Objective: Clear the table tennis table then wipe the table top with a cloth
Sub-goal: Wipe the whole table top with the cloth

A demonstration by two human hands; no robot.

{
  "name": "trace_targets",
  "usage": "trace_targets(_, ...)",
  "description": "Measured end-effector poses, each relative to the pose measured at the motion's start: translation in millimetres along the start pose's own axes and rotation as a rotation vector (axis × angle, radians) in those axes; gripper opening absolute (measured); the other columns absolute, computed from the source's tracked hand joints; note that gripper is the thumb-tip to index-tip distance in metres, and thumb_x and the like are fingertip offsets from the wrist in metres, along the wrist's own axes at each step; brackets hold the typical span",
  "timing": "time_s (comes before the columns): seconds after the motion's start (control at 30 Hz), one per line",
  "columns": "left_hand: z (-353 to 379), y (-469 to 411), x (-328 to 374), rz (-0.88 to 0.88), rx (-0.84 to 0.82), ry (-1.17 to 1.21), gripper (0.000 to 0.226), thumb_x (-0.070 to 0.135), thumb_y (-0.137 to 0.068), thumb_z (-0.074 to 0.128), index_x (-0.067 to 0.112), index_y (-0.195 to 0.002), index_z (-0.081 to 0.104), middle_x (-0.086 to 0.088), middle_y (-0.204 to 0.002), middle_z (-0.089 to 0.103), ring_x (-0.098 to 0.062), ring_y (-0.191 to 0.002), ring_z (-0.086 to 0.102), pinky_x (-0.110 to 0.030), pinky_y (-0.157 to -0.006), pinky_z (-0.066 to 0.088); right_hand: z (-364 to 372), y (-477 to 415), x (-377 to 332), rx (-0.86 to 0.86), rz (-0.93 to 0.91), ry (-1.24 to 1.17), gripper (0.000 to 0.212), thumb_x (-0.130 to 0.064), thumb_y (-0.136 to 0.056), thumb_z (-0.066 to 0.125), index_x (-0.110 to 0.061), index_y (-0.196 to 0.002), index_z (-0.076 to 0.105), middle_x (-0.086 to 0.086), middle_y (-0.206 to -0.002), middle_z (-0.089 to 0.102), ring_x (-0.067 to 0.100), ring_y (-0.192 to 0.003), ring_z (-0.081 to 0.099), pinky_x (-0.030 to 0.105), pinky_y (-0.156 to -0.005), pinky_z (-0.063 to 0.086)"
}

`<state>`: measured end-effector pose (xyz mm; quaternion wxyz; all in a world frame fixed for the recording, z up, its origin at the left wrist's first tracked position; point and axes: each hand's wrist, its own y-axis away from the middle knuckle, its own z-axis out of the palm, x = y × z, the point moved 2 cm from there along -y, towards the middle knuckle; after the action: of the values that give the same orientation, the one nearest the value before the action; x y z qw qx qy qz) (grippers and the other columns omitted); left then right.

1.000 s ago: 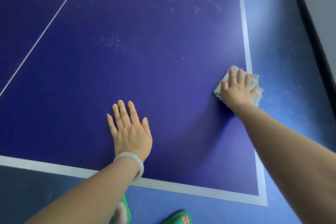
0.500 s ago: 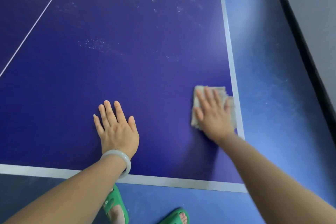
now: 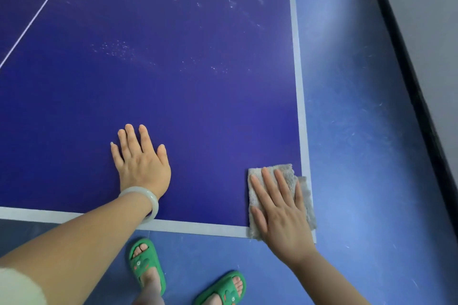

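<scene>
Grey, fluffy folded cloth [image 3: 272, 170] lies at the 5 o'clock corner of the dark blue table tennis counter [image 3: 198, 96], pressed flat under the right hand [image 3: 280, 215], whose fingers are straight. The left hand [image 3: 141, 163] rests spread at 7 o'clock, holding nothing. Wiping is under way; the pale specks [image 3: 114, 48] toward 12 o'clock likely need the next sweep.

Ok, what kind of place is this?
Probably an indoor sports or games room: a blue table tennis table with white edge lines, smooth blue flooring around it, and a plain grey wall close by.
</scene>
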<state>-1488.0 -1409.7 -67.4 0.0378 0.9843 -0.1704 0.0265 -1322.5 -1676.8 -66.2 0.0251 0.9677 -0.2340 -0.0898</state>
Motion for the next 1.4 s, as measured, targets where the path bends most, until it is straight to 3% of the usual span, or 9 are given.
trace_targets(0.2, 2, 1, 0, -0.003, 0.02, 0.006, 0.063, 0.039, -0.102, 0.031, 0.009, -0.156, 0.016, -0.017, -0.163, 0.012, -0.032, -0.151, 0.008, -0.052, -0.122, 0.007, -14, -72, 37, -0.034, 0.061, 0.045, 0.057, -0.049, -0.102, 0.018, -0.037, -0.157, 0.008, -0.01, -0.165, 0.005, 0.016, -0.152, -0.003, 0.051, -0.122, 0.002)
trace_targets(0.4, 2, 0, 0, -0.009, 0.018, -0.004, 0.063, 0.04, -0.101, 0.026, 0.01, -0.156, 0.014, -0.016, -0.163, 0.01, -0.03, -0.152, 0.005, -0.05, -0.123, 0.004, -20, -119, 33, 0.004, 0.2, 0.025, 0.059, -0.046, -0.102, 0.023, -0.035, -0.157, 0.006, -0.007, -0.165, 0.006, 0.019, -0.153, 0.001, 0.054, -0.121, -0.004)
trace_targets(0.53, 1, 1, -1, -0.014, 0.004, 0.003, 0.068, 0.044, -0.098, 0.017, 0.01, -0.157, 0.013, -0.014, -0.164, 0.008, -0.029, -0.152, 0.004, -0.05, -0.123, 0.004, -13, -87, 19, -0.007, -0.06, -0.006, 0.057, -0.046, -0.103, 0.025, -0.034, -0.157, 0.012, -0.007, -0.165, 0.009, 0.019, -0.153, 0.002, 0.053, -0.12, 0.006)
trace_targets(0.67, 3, -1, -1, -0.002, 0.023, -0.019, 0.066, 0.043, -0.099, 0.015, 0.009, -0.156, 0.016, -0.016, -0.163, 0.011, -0.031, -0.151, 0.007, -0.051, -0.122, 0.007, -15, -80, 51, -0.055, -0.277, 0.032, 0.056, -0.045, -0.104, 0.026, -0.034, -0.157, 0.012, -0.009, -0.165, 0.009, 0.02, -0.152, 0.008, 0.053, -0.119, 0.01)
trace_targets(0.87, 4, -1, -2, -0.001, 0.036, -0.007, 0.07, 0.045, -0.097, 0.014, 0.005, -0.154, 0.021, -0.019, -0.161, 0.016, -0.033, -0.151, 0.01, -0.044, -0.121, -0.002, -28, -134, 80, -0.092, -0.277, 0.043, 0.055, -0.046, -0.104, 0.025, -0.034, -0.157, 0.015, -0.009, -0.164, 0.014, 0.019, -0.152, 0.009, 0.049, -0.121, 0.005)
trace_targets(0.97, -1, 0, 3, -0.032, 0.002, -0.004, 0.063, 0.038, -0.101, 0.03, 0.003, -0.153, 0.024, -0.021, -0.16, 0.02, -0.036, -0.149, 0.014, -0.05, -0.121, 0.005, -33, -160, 92, -0.104, -0.283, 0.045, 0.056, -0.045, -0.103, 0.027, -0.034, -0.156, 0.018, -0.008, -0.164, 0.017, 0.02, -0.152, 0.011, 0.048, -0.121, 0.005)
trace_targets(1.07, -13, 5, 28, -0.138, -0.031, 0.05, 0.062, 0.031, -0.098, 0.041, 0.002, -0.152, 0.029, -0.023, -0.159, 0.022, -0.039, -0.148, 0.016, -0.058, -0.119, 0.015, -36, -184, 100, -0.126, -0.304, 0.039, 0.056, -0.045, -0.103, 0.025, -0.036, -0.157, 0.014, -0.008, -0.164, 0.014, 0.02, -0.152, 0.007, 0.05, -0.121, 0.007)
trace_targets(1.23, -25, 8, 130, -0.219, -0.014, 0.165, 0.067, 0.042, -0.098, 0.032, 0.007, -0.154, 0.023, -0.021, -0.16, 0.018, -0.036, -0.15, 0.011, -0.049, -0.122, 0.009, -43, -220, 110, -0.133, -0.395, 0.031, 0.056, -0.045, -0.103, 0.025, -0.033, -0.157, 0.015, -0.006, -0.164, 0.013, 0.021, -0.152, 0.006, 0.054, -0.119, 0.011)
trace_targets(1.4, -9, -25, 215, -0.682, -0.082, 0.298, 0.071, 0.05, -0.101, 0.02, 0.01, -0.157, 0.003, -0.012, -0.164, -0.007, -0.028, -0.151, -0.011, -0.049, -0.122, -0.005, -48, -245, 125, -0.14, -0.605, 0.046, 0.057, -0.046, -0.103, 0.025, -0.03, -0.157, 0.017, -0.004, -0.164, 0.018, 0.025, -0.151, 0.014, 0.053, -0.117, 0.013)
